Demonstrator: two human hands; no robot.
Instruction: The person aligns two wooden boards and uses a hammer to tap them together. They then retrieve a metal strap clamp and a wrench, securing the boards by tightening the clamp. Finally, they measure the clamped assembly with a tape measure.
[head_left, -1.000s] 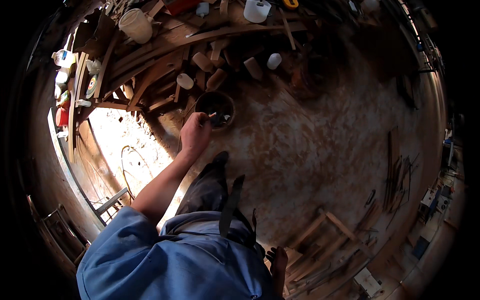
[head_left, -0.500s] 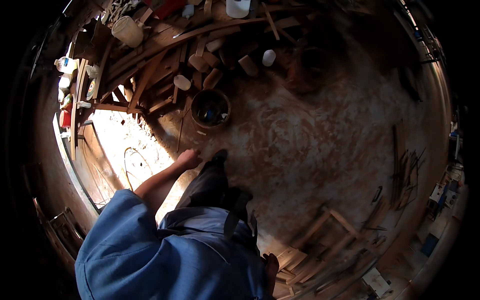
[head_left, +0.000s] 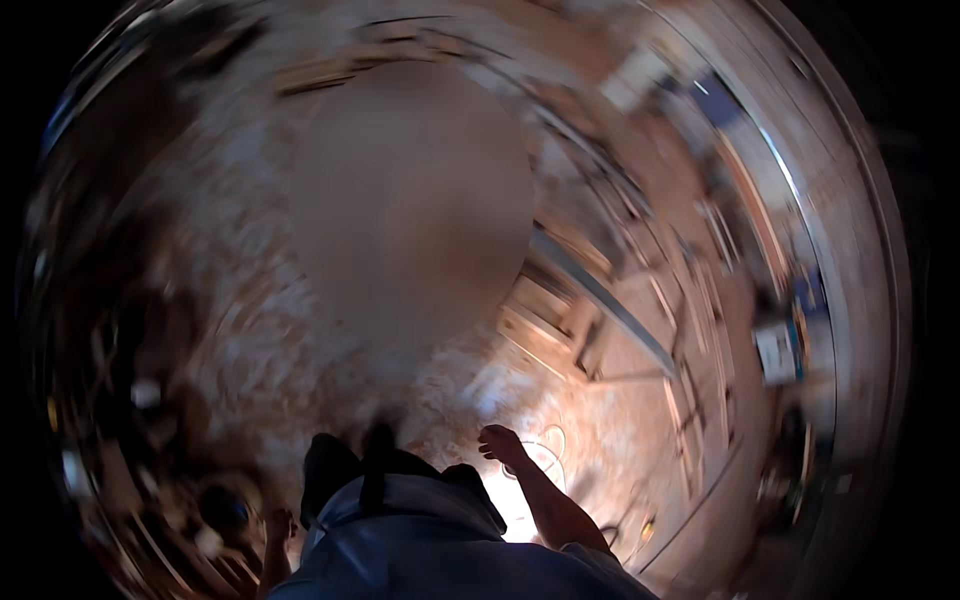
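My left hand (head_left: 280, 526) hangs low beside my left thigh, at the lower edge of the view. It is dim and smeared, so its fingers cannot be made out. Nearest to it is a round bucket-like container (head_left: 232, 505) on the floor. In front of my right hip, my right hand (head_left: 500, 444) is held over the floor with its fingers curled in. No object shows in it. A sunlit patch with a thin looped cord (head_left: 556, 440) lies just beyond that hand.
Wooden frames and planks (head_left: 545, 325) lie ahead to the right, with a long grey bar (head_left: 605, 300) across them. Scrap wood (head_left: 150, 540) is heaped at lower left. A white box (head_left: 777, 352) stands far right. A round blurred patch covers the upper middle.
The whole view has swung round as I turned right: the wood heap and bucket went from ahead to lower left. My left hand dropped back and my right hand came forward.
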